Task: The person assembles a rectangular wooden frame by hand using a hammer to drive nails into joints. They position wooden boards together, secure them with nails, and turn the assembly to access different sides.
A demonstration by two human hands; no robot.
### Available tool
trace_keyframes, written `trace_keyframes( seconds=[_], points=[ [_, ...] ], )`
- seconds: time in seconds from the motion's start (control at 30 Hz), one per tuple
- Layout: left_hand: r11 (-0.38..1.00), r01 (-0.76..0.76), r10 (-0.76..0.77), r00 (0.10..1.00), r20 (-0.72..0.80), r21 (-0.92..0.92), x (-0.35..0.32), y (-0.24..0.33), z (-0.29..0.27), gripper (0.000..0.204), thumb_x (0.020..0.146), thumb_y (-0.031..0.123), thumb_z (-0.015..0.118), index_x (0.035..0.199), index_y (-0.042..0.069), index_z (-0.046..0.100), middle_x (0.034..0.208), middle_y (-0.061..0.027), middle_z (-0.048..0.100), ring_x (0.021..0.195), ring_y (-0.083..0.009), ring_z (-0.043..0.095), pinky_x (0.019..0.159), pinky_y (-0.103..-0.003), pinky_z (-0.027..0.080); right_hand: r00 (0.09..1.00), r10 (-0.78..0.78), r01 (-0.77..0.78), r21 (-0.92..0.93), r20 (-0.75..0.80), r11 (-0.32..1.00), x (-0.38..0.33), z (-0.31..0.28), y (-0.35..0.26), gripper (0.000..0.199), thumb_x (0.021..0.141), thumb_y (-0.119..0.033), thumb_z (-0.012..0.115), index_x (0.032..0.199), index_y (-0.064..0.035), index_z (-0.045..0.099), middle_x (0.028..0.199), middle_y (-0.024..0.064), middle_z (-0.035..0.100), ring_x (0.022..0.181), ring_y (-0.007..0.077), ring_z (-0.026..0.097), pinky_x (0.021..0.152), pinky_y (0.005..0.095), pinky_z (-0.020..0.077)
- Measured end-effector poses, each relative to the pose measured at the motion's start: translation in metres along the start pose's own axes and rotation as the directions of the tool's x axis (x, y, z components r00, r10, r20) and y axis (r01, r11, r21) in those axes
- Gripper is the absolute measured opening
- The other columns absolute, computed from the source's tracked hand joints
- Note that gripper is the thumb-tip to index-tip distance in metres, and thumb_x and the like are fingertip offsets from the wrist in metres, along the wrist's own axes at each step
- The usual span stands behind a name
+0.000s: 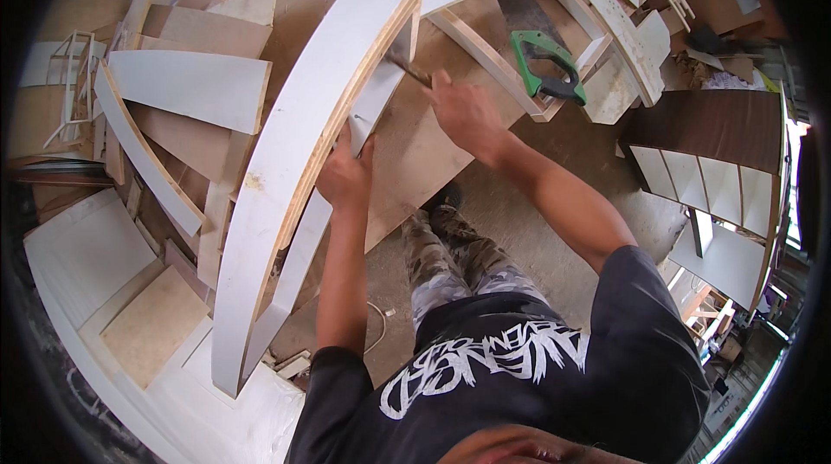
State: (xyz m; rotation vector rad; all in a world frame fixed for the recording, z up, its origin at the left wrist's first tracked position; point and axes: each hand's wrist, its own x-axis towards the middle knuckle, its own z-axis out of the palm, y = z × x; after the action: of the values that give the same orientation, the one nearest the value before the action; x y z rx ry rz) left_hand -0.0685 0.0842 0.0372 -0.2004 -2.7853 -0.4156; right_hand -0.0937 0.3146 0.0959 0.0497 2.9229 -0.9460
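A long white-faced wooden frame [299, 131], with raw ply edges, rises at a slant in front of me. My left hand [344, 177] is closed around the inner white board [374, 96] of this frame, its fingertips partly hidden behind the edge. A small nail [357, 118] sticks out of that board just beyond the fingers. My right hand [467, 115] is wrapped around the handle of what looks like a hammer [412, 71]. The hammer points toward the frame's upper end, its head blurred and partly lost against the board.
A handsaw with a green handle [545, 68] lies on the wooden frames at the upper right. Curved white panels [186, 87] and plywood offcuts crowd the left. A brown-topped cabinet [714, 131] stands at the right. A cable [381, 325] lies on the floor by my legs.
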Motion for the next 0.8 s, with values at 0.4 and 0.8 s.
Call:
trace_keyframes(
  seconds=[0.4, 0.8],
  points=[
    [0.999, 0.043, -0.042, 0.998, 0.04, -0.013, 0.001, 0.003, -0.001, 0.065, 0.075, 0.034, 0.086, 0.133, 0.011, 0.066, 0.112, -0.013, 0.065, 0.103, -0.0334, 0.063, 0.088, -0.044, 0.052, 0.997, -0.03, 0.029, -0.021, -0.074, 0.999, -0.004, 0.015, 0.007, 0.031, 0.105, -0.032, 0.049, 0.103, -0.0007, 0.049, 0.069, 0.0246, 0.065, 0.068, 0.0474, 0.066, 0.061, 0.0576, 0.0526],
    [0.999, -0.007, 0.005, 0.999, -0.045, -0.049, 0.002, 0.0, 0.002, 0.065, 0.075, 0.035, 0.087, 0.133, 0.015, 0.067, 0.11, -0.013, 0.067, 0.1, -0.0335, 0.065, 0.085, -0.044, 0.054, 0.996, 0.014, -0.01, -0.046, 0.088, 0.999, 0.007, -0.003, -0.013, 0.036, 0.106, -0.035, 0.047, 0.101, 0.0005, 0.051, 0.073, 0.0268, 0.065, 0.074, 0.0501, 0.065, 0.065, 0.0586, 0.0507]
  ],
)
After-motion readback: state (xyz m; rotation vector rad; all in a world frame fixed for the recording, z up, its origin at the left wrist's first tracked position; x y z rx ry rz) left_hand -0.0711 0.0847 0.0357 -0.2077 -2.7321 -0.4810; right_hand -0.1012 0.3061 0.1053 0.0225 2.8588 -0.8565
